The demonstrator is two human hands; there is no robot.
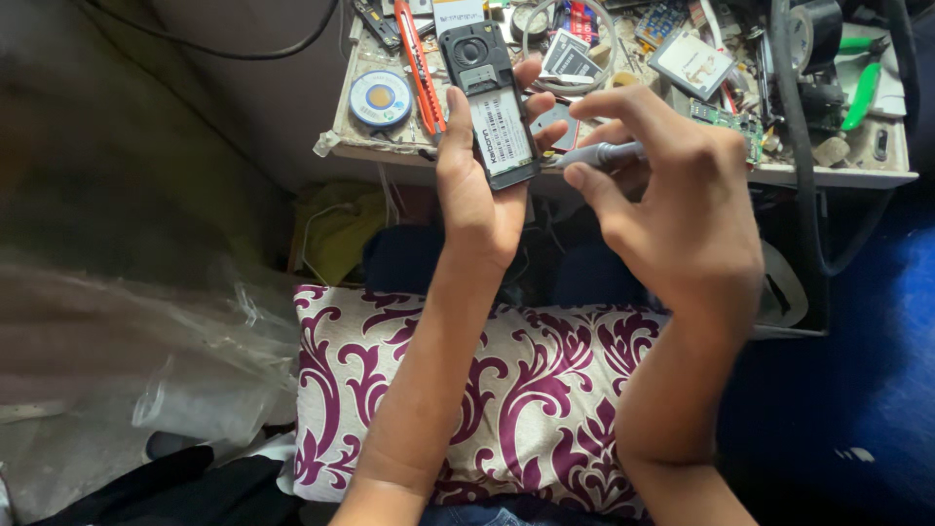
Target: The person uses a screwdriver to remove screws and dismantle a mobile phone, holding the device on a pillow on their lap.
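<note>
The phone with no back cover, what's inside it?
The phone in the left hand shows an empty battery bay with a white label and a round part on top. Deeper parts stay hidden.

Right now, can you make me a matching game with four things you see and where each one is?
Things:
1. opened phone
2. grey screwdriver
3. orange box cutter
4. purple-and-white cushion

Places:
A. on the lap, under both arms
B. in the right hand
C. on the cluttered workbench
D. in the left hand

Pairs: 1-D, 2-B, 3-C, 4-A
</note>
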